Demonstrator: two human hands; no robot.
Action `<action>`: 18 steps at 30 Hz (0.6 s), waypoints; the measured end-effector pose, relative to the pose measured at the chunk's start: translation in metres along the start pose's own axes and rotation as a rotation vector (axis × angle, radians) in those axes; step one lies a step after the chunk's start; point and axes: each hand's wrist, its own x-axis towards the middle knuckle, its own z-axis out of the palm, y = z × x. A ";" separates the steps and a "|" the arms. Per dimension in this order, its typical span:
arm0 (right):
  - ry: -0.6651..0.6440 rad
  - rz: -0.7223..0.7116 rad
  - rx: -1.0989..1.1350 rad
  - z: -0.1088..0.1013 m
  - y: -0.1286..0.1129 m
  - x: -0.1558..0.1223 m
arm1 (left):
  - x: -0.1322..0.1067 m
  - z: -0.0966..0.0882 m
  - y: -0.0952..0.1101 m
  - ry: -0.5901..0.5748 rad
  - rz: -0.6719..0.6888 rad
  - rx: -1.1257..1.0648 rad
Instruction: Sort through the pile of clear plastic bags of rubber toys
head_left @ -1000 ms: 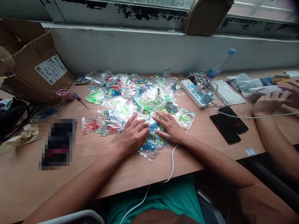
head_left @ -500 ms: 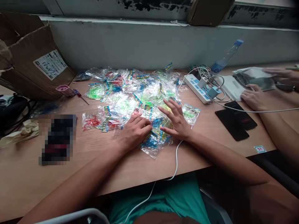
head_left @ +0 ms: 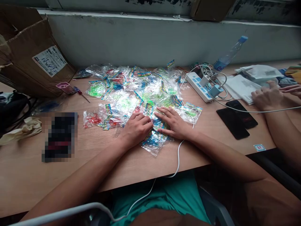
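A heap of small clear plastic packets (head_left: 131, 94) with coloured toys and printed header cards covers the middle of the wooden table (head_left: 28, 175). My left hand (head_left: 136, 128) lies palm down on the near edge of the heap, fingers curled and pressed onto the packets. My right hand (head_left: 172, 123) rests flat beside it, fingers stretched out over a blue and green packet (head_left: 154, 142). The two hands nearly touch.
A torn cardboard box (head_left: 35, 59) stands at the back left. A white power strip (head_left: 199, 86) with chargers, a water bottle (head_left: 229, 55) and two dark phones (head_left: 237, 118) lie to the right. Another person's hands (head_left: 268, 97) handle grey bags there. A white cable (head_left: 176, 157) runs off the table's front edge.
My right hand, lifted with spread fingers half a second ago, has come back down flat on the packets. The other person's hands shifted among the grey bags. The view tilted slightly down.
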 end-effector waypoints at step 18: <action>-0.010 0.015 0.003 0.000 -0.001 0.002 | -0.001 -0.002 -0.002 -0.041 -0.030 0.009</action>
